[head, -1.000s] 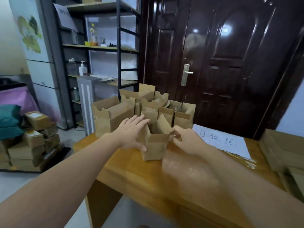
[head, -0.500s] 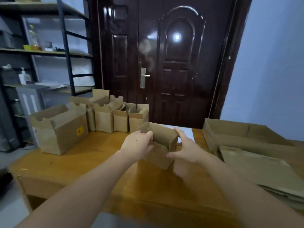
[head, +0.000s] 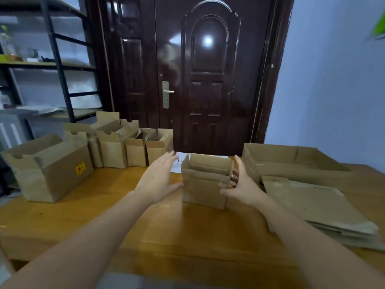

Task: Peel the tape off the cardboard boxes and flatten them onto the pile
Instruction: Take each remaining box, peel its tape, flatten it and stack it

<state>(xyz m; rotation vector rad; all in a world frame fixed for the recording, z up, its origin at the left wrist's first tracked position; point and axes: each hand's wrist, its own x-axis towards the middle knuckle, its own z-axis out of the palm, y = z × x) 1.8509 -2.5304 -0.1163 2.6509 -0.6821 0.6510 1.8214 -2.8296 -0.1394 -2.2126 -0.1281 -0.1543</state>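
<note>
Holding your left hand (head: 159,181) and right hand (head: 241,185) flat and empty at 9 and 3 o'clock, squeeze the light, bendy box (head: 205,181) sides gently.

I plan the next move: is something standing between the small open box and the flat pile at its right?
Nothing visible does. The small open box and the flat pile have only the right hand between them.
</note>
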